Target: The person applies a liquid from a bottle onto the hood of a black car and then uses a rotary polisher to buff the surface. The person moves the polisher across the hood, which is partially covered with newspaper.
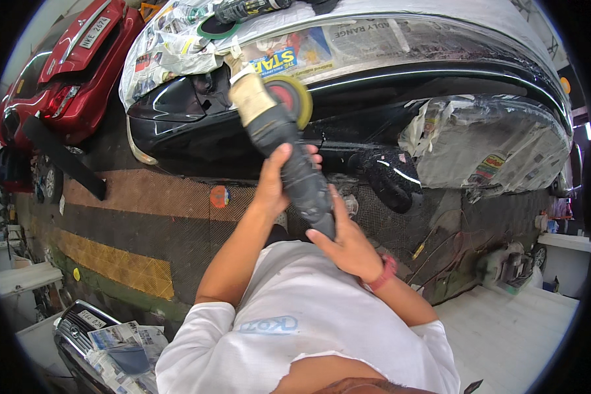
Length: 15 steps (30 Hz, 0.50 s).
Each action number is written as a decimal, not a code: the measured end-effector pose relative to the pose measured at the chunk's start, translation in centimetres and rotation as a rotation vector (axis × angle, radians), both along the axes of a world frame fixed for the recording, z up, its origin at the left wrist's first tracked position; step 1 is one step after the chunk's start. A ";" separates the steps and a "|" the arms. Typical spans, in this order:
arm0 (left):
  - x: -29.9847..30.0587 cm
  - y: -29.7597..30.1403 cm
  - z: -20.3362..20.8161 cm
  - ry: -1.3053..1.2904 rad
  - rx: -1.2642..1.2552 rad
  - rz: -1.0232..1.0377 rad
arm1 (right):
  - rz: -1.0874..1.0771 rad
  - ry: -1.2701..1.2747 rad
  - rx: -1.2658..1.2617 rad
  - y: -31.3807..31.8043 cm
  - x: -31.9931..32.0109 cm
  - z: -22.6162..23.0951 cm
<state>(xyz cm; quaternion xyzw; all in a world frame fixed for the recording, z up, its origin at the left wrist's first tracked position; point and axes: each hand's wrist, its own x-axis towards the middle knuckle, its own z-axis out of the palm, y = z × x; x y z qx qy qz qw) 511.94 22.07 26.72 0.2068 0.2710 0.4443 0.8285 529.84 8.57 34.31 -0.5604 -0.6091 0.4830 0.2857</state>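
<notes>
Both my hands are around a black power polisher with a tan head (294, 164), tilted so its head points away from me. My left hand (277, 178) closes around the middle of its body. Further back, near its tail end, my right hand (349, 244) grips it, with a red band on the wrist. The round foam pad (302, 102), yellow-green with a red-grey backing, is beside the glossy black car body (236, 141). Whether the pad touches the paint I cannot tell. Newspaper masking (368, 46) covers the glass above the panel.
More masking (499, 141) covers an area at the right, near a speckled black rounded part (391, 178). Another black tool (246, 10) lies on the covered car top. A red car (72, 72) stands at far left. A cable (450, 246) lies on the floor mats (138, 197).
</notes>
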 end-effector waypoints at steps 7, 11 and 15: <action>-9.9 -1.6 -8.3 0.045 -0.057 0.165 | 0.122 0.003 -0.023 1.7 -7.0 -10.4; -10.0 -2.2 -9.3 0.067 -0.020 0.028 | 0.041 0.047 -0.019 -0.3 -6.5 -13.1; -4.0 -1.5 -6.9 0.119 0.109 -0.222 | -0.215 -0.113 0.039 -3.1 -3.7 -13.0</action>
